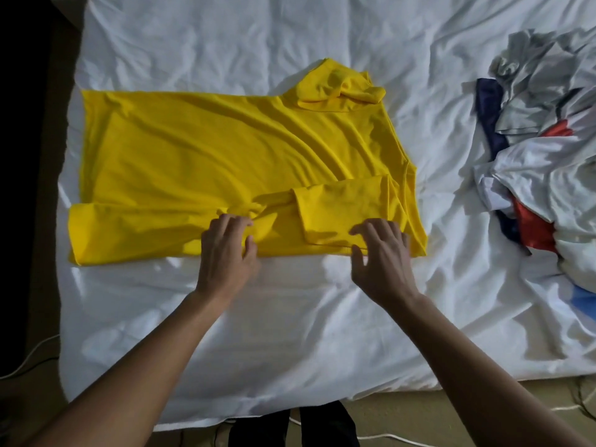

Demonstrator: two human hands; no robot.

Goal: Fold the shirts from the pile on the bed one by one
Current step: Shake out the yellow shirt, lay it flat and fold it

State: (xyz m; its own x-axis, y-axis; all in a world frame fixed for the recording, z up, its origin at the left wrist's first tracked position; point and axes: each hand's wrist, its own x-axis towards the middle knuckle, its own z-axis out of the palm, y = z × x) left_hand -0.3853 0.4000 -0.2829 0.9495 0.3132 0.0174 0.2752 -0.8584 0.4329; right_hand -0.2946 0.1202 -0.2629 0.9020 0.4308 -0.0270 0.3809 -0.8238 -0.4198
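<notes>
Fingers [230,222] of left hand [225,253] press flat on shirt [206,150] at its folded near edge; right hand [383,256] spread loose on tucked sleeve [338,208]. Shirt: yellow, smooth, creased, flat on rumpled white bed [290,317]; pile [541,156] right.

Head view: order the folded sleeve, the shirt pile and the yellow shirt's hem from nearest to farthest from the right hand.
1. Folded sleeve, at the right hand.
2. Shirt pile, to its right.
3. Hem, far left.
</notes>
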